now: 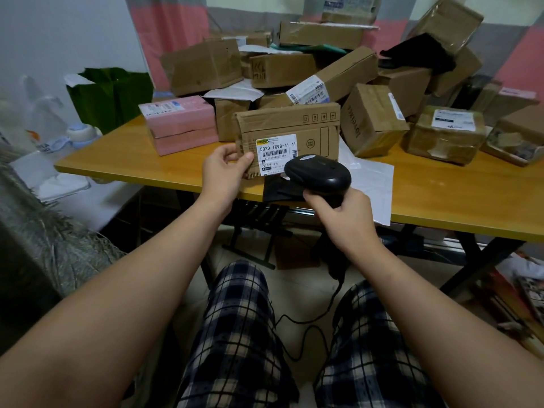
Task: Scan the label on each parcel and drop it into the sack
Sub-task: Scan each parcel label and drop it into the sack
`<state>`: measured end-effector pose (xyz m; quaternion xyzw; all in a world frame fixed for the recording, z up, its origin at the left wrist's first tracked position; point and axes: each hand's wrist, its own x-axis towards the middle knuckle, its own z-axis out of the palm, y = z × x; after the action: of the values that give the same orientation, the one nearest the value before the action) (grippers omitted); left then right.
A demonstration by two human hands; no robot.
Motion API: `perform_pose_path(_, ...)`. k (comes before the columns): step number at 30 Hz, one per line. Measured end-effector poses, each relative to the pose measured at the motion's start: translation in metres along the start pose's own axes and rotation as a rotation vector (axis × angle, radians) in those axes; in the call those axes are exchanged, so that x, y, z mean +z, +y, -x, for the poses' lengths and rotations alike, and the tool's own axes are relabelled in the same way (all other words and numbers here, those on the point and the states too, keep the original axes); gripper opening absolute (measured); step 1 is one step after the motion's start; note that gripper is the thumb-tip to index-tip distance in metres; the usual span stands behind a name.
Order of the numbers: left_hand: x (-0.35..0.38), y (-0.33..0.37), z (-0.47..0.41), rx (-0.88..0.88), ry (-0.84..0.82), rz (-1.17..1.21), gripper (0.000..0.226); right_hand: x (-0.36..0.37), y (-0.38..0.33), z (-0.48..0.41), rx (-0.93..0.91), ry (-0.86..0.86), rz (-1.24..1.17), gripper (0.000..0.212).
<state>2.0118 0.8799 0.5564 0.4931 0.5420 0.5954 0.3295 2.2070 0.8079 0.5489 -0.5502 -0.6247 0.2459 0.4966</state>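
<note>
Head view: left hand [225, 167] pinches the lower left corner of a flat cardboard parcel [290, 134], held upright at the tabletop [123, 154] edge; right hand [343, 217], fingers curled round a black scanner [319, 173], aims it just beside the parcel's white label [275, 154].

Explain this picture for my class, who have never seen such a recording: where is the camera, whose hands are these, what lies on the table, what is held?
No machine here: a person works with bare hands. The one picture comes from a wide-angle camera worn on the head, looking down. The left hand holds a flat cardboard parcel by its corner, its white label facing us. The right hand grips a black corded scanner pointed at that label. On the yellow table, brown boxes are piled beside pink boxes.
</note>
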Motion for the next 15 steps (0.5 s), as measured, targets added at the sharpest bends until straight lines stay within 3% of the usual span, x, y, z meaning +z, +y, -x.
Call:
perform_pose_path(5, 0.0009, 0.0009, 0.0017, -0.016, 0.0, -0.004, 0.04, -0.0011, 0.0004, -0.0001, -0.005, -0.024, 0.003, 0.015)
perform_pose_path(10, 0.0015, -0.0013, -0.0013, -0.002, 0.023, -0.008, 0.038, -0.0011, 0.0023, 0.0019, 0.007, 0.0, -0.022, 0.028)
perform_pose_path(15, -0.0006, -0.0039, 0.0001, -0.001, 0.004, 0.001, 0.037, 0.0002, 0.0018, 0.0064, 0.006, -0.001, -0.075, 0.023)
